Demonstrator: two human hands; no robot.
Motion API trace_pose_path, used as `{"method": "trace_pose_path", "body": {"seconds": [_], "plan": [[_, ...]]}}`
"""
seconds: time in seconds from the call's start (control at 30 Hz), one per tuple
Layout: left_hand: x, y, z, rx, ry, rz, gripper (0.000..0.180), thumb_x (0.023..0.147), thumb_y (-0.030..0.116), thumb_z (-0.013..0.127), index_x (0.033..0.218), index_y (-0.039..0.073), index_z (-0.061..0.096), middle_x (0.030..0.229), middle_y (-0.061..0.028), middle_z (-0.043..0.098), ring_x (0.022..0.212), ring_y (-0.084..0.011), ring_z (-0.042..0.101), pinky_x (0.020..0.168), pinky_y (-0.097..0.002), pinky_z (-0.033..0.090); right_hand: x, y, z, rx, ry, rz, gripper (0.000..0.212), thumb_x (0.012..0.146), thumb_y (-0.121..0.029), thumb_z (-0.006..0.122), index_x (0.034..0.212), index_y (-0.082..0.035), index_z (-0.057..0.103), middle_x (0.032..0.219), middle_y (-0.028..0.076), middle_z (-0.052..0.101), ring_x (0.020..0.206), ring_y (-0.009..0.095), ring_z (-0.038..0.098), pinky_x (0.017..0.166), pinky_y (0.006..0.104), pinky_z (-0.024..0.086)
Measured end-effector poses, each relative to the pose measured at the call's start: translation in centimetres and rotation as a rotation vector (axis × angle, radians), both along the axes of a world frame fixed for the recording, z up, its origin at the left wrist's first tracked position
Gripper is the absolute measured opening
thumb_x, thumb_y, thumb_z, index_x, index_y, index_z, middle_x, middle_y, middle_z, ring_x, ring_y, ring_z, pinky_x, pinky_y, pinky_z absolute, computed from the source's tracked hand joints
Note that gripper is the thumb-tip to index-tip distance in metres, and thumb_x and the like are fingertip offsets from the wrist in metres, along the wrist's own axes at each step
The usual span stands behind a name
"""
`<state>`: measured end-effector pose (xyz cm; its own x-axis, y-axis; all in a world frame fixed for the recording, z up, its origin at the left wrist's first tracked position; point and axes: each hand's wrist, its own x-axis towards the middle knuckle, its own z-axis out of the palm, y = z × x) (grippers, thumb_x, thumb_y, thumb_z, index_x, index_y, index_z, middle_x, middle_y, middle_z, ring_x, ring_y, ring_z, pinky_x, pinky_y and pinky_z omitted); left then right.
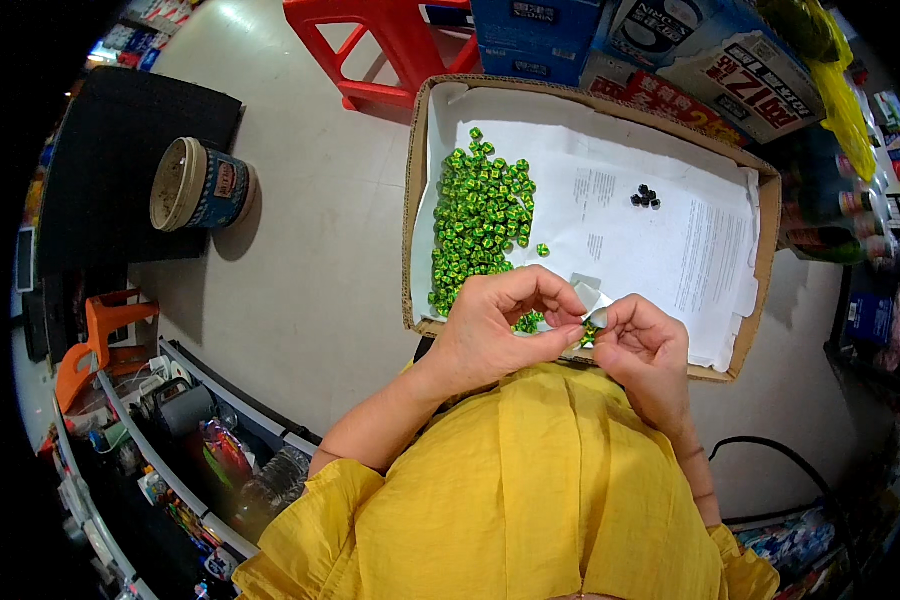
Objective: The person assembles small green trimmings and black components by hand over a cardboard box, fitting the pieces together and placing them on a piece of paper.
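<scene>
My left hand [505, 322] is over the near edge of a shallow cardboard tray [411, 250], thumb and fingers curled into a pinch; what is in it is too small to make out. Beside it, my right hand [647, 345] pinches a small whitish sheet [591, 299], perhaps plastic or paper. Just below the sheet, a few shiny green pieces show between the hands. A large heap of small green faceted pieces [480, 205], like dice, covers the tray's left side. One loose green piece [543, 250] lies apart from the heap. Several black pieces [646, 198] are grouped farther right.
White printed paper [690, 240] lines the tray. Beyond it stand a red plastic stool [410, 45] and blue boxes [535, 45]. Left on the floor is a round tub [202, 185]; an orange stool [95, 340] and a cluttered shelf [185, 410] are nearer. Bottles [835, 215] stand at right.
</scene>
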<state>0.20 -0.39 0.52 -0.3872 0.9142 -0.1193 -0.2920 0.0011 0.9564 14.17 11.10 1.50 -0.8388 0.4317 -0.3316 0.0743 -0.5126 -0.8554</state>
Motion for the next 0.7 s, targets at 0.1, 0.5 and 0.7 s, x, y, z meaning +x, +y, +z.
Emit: {"method": "trace_pose_path", "body": {"seconds": [0.1, 0.5, 0.7], "plan": [[0.2, 0.1, 0.4, -0.023, 0.074, 0.016, 0.016, 0.074, -0.002, 0.066, 0.089, -0.004, 0.059, 0.084, -0.0034, 0.06, 0.079, -0.0082, 0.055, 0.074, -0.022, 0.045, 0.0, 0.0, 0.0, 0.052, -0.019, 0.023, 0.011, 0.079, 0.003, 0.062, 0.085, 0.0, 0.053, 0.076, -0.002, 0.054, 0.064, 0.001, 0.047, 0.055, 0.0151, 0.038], [1.0, -0.5, 0.8, 0.05, 0.218, 0.014, 0.029, 0.07, -0.011, 0.066, 0.095, -0.001, 0.052, 0.091, -0.0076, 0.057, 0.084, -0.0127, 0.057, 0.077, -0.0255, 0.047, 0.1, 0.0, -0.2, 0.042, 0.013, -0.069, 0.008, 0.079, 0.004, 0.059, 0.082, 0.0, 0.053, 0.074, -0.003, 0.053, 0.062, 0.0, 0.043, 0.055, 0.0141, 0.034], [1.5, -0.8, 0.7, 0.025, 0.297, 0.044, 0.033, 0.071, -0.011, 0.064, 0.097, 0.001, 0.048, 0.094, -0.0061, 0.055, 0.085, -0.0121, 0.057, 0.079, -0.0249, 0.046, -0.1, -0.9, -0.7, 0.056, 0.045, -0.166, 0.01, 0.078, 0.005, 0.059, 0.084, 0.0, 0.053, 0.077, -0.002, 0.053, 0.064, 0.0, 0.043, 0.056, 0.0144, 0.035]]}}
